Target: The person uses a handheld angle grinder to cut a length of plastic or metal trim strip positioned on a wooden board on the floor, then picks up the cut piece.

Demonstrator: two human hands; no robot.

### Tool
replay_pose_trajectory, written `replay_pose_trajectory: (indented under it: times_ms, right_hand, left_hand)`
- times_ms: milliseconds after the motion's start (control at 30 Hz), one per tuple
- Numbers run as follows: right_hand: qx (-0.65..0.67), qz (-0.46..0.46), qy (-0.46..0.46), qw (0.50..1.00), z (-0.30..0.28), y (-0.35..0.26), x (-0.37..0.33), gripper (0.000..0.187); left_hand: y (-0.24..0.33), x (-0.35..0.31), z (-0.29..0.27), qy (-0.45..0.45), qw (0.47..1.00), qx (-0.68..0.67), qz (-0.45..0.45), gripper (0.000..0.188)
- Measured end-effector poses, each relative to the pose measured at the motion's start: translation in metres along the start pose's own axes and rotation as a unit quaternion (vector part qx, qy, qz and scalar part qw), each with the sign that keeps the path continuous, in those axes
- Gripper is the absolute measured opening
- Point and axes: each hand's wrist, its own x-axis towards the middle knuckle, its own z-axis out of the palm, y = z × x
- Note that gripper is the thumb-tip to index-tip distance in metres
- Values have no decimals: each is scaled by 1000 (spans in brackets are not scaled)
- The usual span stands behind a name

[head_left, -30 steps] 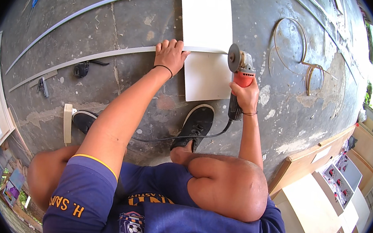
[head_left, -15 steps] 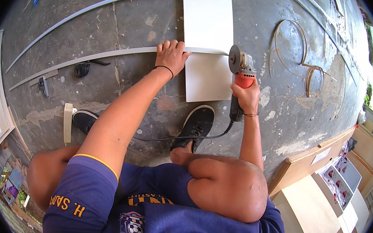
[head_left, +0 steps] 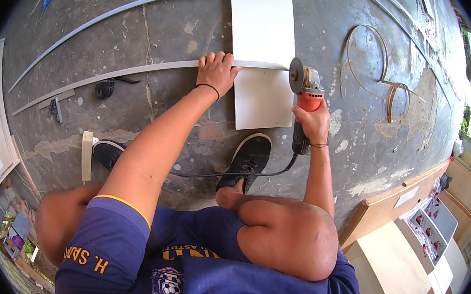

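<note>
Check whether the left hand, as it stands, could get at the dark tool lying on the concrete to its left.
Probably yes. The left hand presses on the grey strip, and the dark tool lies just below that strip with only bare concrete floor between. It would have to let go of the strip.

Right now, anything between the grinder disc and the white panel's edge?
Nothing visible. The right hand holds the angle grinder with its disc right at the white panel edge, by the grey strip. The left hand presses further left.

Left hand point(head_left: 217, 72) pressing grey strip point(head_left: 141, 70) onto white panel point(head_left: 263, 48); right hand point(head_left: 311, 117) gripping angle grinder point(head_left: 306, 91) at panel's three o'clock edge.
</note>
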Motion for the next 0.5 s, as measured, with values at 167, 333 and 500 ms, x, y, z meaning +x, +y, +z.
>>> replay_pose_trajectory:
  times_ms: [167,333,500]
  right_hand:
    - [-14,-2,-6,1000,-2,2,3,47]
    - [-15,-1,-8,1000,-3,-1,2,47]
    - [-6,-2,-15,1000,-4,-13,0,45]
  left_hand:
    - [0,0,1,2,1000,0,0,28]
    - [1,1,0,-2,1000,1,-1,28]
    - [-2,-1,1,6,1000,8,3,28]
